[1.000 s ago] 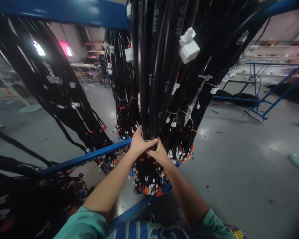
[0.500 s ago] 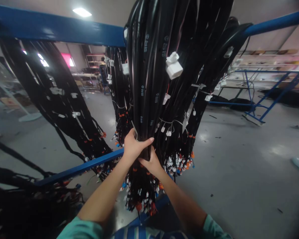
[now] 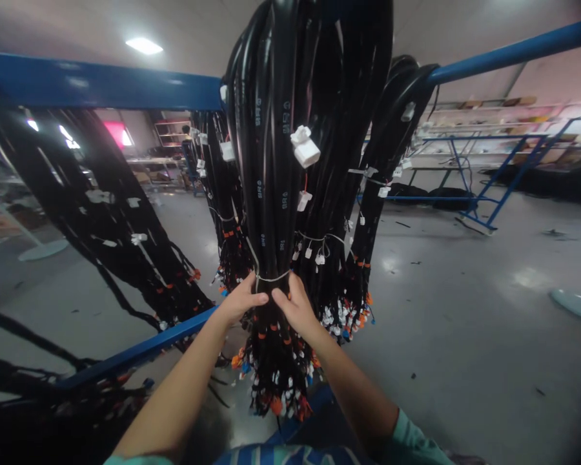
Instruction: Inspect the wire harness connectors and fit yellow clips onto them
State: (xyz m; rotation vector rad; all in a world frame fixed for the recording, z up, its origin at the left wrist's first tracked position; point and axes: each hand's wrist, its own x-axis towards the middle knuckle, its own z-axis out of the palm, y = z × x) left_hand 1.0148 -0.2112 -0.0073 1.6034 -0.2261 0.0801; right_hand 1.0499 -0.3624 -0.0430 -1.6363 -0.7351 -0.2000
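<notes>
A thick bundle of black wire harnesses (image 3: 271, 213) hangs in front of me, with white lettering on its sleeves. My left hand (image 3: 243, 300) wraps its left side and my right hand (image 3: 295, 307) its right side, thumbs at the front. Just above the thumbs a pale cable tie (image 3: 274, 278) circles the bundle, its loose tail pointing up on the left. My fingers behind the bundle are hidden. A white connector (image 3: 305, 147) sticks out higher up. Below my hands dangle many small connectors (image 3: 281, 387) in white, orange and blue.
A blue rail (image 3: 101, 81) carries more harness bundles (image 3: 111, 213) at left. Another blue bar (image 3: 513, 50) runs off to the right. A lower blue bar (image 3: 159, 342) crosses at left. Farther right stands a blue frame (image 3: 496, 187) on the grey floor (image 3: 455, 342).
Both hands have moved slightly lower, and my left thumb no longer reaches across the bundle. The tie's loop now shows across the front. The view has shifted a little.
</notes>
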